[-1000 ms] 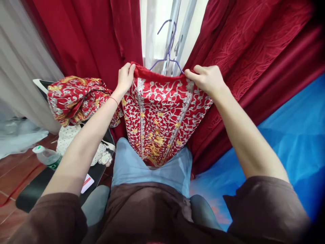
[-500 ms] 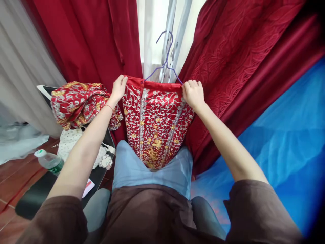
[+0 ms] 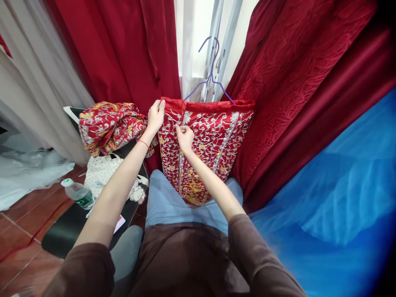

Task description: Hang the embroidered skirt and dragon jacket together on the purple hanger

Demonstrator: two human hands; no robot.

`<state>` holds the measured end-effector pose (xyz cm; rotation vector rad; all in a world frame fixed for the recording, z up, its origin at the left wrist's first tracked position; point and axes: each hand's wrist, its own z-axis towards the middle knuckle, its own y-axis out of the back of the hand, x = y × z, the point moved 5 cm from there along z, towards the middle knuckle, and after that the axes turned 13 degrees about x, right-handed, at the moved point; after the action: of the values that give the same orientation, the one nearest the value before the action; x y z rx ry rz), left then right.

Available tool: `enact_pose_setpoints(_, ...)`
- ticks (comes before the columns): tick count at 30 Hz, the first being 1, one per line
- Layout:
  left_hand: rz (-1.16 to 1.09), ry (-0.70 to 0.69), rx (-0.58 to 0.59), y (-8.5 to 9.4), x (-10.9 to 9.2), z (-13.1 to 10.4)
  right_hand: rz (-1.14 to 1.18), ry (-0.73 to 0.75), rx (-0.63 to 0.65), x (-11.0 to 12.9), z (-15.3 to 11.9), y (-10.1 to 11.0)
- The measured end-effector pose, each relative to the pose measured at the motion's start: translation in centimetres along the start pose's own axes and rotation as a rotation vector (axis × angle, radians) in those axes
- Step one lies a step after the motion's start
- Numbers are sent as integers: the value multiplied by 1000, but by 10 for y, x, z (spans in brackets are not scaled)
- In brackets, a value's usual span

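Observation:
A red skirt (image 3: 207,128) with silver and gold embroidery and a plain red waistband hangs upright before me, its lower part resting at my blue-clad lap. The thin purple hanger (image 3: 212,74) rises out of the waistband. My left hand (image 3: 156,116) grips the skirt's top left corner, thumb in front. Lower and further in, my right hand (image 3: 185,139) is closed in a pinch against the embroidered front, beside the left silver trim strip. Whether cloth lies between its fingertips is hidden. The skirt's right corner is free of any hand.
On a black chair (image 3: 66,231) to the left lie a bundled red embroidered garment (image 3: 113,126), a dotted white bag (image 3: 100,173) and a water bottle (image 3: 77,193). Dark red curtains (image 3: 123,49) hang behind; blue tulle (image 3: 334,198) spreads at the right.
My right hand has let go of the skirt's top right corner and moved left across to its front. My left hand keeps its corner. The view has shifted slightly left.

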<state>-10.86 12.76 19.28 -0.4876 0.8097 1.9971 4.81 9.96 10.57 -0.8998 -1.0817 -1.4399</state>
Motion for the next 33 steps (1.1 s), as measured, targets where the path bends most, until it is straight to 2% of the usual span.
enact_pose_setpoints(2,22,-2,16,1,-2,0,126,-24,-17,-4,1,-5)
enact_pose_setpoints(4,68,-15,-21,1,-8,-9,212,-24,2,-3,1,-5)
enact_pose_setpoints(6,158,-27,-153,2,-15,-31,268,-34,35,1,-1,-2)
enact_pose_setpoints(8,285,-20,-279,-3,-18,-63,307,-67,62,6,-3,2)
enact_pose_setpoints(9,352,-8,-271,-11,-18,-79,328,-81,75,9,-4,4)
enact_pose_setpoints(11,465,3,-73,-35,-13,-103,382,-99,109,15,-6,6)
enact_pose_setpoints(13,536,15,139,-59,-6,-115,435,-102,148,20,-8,8)
enact_pose_setpoints(14,557,32,205,-67,-3,-117,449,-102,164,21,-9,9)
enact_pose_setpoints(16,578,80,248,-75,-1,-112,451,-100,184,22,-11,9)
enact_pose_setpoints(20,582,129,273,-76,-3,-97,448,-93,167,19,-13,7)
enact_pose_setpoints(25,550,121,278,-77,0,-101,508,-116,96,18,-7,0)
enact_pose_setpoints(29,597,110,291,-78,-6,-100,505,-96,32,32,12,0)
enact_pose_setpoints(33,698,107,343,-79,-15,-99,352,-15,10,54,42,7)
